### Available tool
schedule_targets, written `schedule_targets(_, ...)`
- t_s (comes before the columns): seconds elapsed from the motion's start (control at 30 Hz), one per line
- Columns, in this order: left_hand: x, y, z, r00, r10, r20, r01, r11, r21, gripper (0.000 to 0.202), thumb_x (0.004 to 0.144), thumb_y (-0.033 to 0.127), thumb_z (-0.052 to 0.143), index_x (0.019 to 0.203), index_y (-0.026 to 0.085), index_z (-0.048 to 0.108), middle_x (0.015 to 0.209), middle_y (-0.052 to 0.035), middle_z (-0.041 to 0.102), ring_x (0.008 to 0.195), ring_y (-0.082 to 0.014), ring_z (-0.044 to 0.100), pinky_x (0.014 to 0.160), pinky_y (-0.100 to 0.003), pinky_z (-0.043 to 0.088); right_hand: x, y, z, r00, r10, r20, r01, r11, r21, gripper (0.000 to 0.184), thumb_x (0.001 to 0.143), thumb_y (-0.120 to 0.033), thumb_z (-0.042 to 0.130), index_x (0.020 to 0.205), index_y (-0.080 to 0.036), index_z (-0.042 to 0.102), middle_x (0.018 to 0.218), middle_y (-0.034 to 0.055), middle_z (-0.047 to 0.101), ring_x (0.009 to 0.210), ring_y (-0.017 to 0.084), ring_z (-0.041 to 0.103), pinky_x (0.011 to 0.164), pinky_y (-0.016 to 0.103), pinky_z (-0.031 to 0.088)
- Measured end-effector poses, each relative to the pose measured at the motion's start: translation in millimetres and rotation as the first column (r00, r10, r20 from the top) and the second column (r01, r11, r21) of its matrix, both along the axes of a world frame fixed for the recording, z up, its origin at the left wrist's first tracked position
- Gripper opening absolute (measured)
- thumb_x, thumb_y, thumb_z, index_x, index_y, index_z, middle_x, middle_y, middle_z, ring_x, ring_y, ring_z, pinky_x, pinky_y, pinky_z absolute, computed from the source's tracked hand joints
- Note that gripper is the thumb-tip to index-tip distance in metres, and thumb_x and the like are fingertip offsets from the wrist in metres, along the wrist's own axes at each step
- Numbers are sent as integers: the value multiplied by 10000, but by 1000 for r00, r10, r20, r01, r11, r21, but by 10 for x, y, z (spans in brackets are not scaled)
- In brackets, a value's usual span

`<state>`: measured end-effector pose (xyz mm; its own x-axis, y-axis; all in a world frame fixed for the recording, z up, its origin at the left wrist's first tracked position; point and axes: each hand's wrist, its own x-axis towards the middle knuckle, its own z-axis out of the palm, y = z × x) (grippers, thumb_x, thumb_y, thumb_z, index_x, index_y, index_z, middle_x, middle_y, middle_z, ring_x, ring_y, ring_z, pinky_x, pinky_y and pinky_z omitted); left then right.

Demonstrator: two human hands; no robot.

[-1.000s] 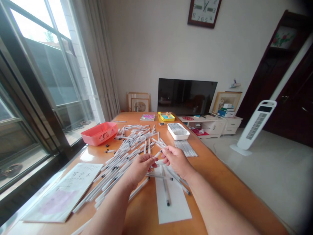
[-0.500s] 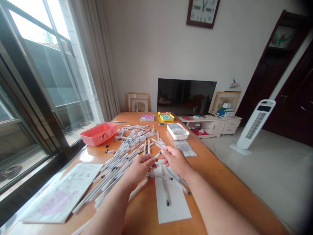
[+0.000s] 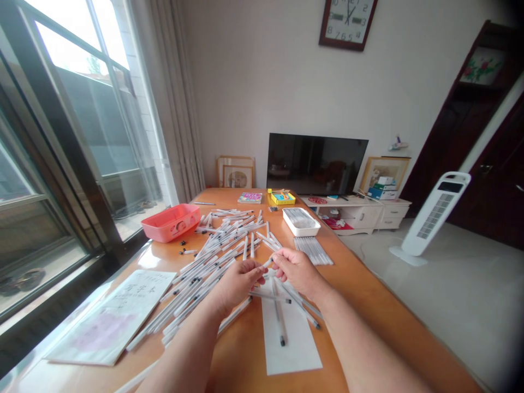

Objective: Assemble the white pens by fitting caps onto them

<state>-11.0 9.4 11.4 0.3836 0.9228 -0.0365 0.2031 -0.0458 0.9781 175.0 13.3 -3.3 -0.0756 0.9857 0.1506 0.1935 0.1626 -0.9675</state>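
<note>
My left hand [image 3: 235, 284] and my right hand [image 3: 298, 271] meet above the wooden table [image 3: 368, 311], fingers pinched together on one thin white pen [image 3: 267, 263] held between them. Below them lies a white sheet of paper [image 3: 290, 341] with a few pens [image 3: 279, 322] across it. A big heap of several white pens [image 3: 213, 256] spreads over the table to the left and beyond my hands.
A pink tray [image 3: 171, 221] sits at the table's left side, a white tray [image 3: 301, 221] at the far right with a neat row of pens [image 3: 313, 250] beside it. A booklet [image 3: 112, 316] lies near left. Small boxes, a television, a fan stand beyond.
Both hands stay pinched on the pen with almost no movement. The camera has shifted slightly, so the scene sits a little further right and lower.
</note>
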Motion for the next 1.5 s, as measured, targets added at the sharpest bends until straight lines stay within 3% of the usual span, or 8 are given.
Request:
schedule_targets(0.13,-17,8,-34,1000,-8,-9,8,1000,7,434,800,573,612,798,144,673,735,-47,662,638,-144,492,631,-281,364,-2,-8,21,998,23,-52,-23,1000,4,323,880,-466,592,972,-164,662,808,28,669,630,122,608,559,234,483)
schedule_targets(0.4,-44,48,-137,996,-1,-90,16,987,162,446,841,578,573,789,149,680,719,-43,655,636,-152,515,619,-279,369,2,13,-40,1000,-6,18,5,1000,11,370,864,-546,600,863,-176,623,741,16,651,565,123,564,501,236,431)
schedule_targets(0.57,-27,38,-149,993,16,-113,10,974,228,425,832,567,583,782,157,682,716,-42,648,663,-164,541,626,-275,384,19,30,-72,968,-105,226,57,977,207,433,906,-574,534,682,-203,535,574,-36,481,539,119,422,499,242,339)
schedule_targets(0.67,-18,18,-136,993,5,-115,23,970,243,432,839,576,576,799,161,690,727,-43,651,674,-167,543,624,-272,384,31,19,-45,960,-121,252,64,973,222,510,918,-617,489,614,-208,473,539,-35,417,541,126,389,506,255,314)
schedule_targets(0.83,-27,15,-137,993,-14,-121,40,975,220,454,853,585,554,859,158,710,746,-41,658,656,-159,531,600,-265,368,64,-19,32,982,-78,174,56,990,130,538,955,-642,377,717,-200,571,587,-8,534,554,145,493,554,267,387)
schedule_targets(0.97,-35,22,-156,990,5,-138,26,975,221,450,862,578,545,843,155,699,742,-44,659,641,-154,520,585,-262,355,67,-37,41,982,-5,187,-19,992,126,383,947,-555,480,824,-209,587,731,-1,636,590,135,537,596,258,424)
schedule_targets(1.27,6,-68,-67,984,7,-177,48,952,302,405,870,521,547,820,153,709,713,-33,648,642,-147,504,600,-261,369,98,-11,-48,930,-108,352,26,973,231,496,937,-606,469,636,-213,489,545,-31,450,546,138,431,519,256,313)
schedule_targets(1.5,-12,-22,-111,985,17,-169,29,963,267,445,871,560,538,827,150,705,734,-49,662,651,-160,529,607,-267,379,101,-40,43,970,-26,242,-4,992,124,518,971,-614,367,743,-203,586,613,1,585,532,142,527,556,273,397)
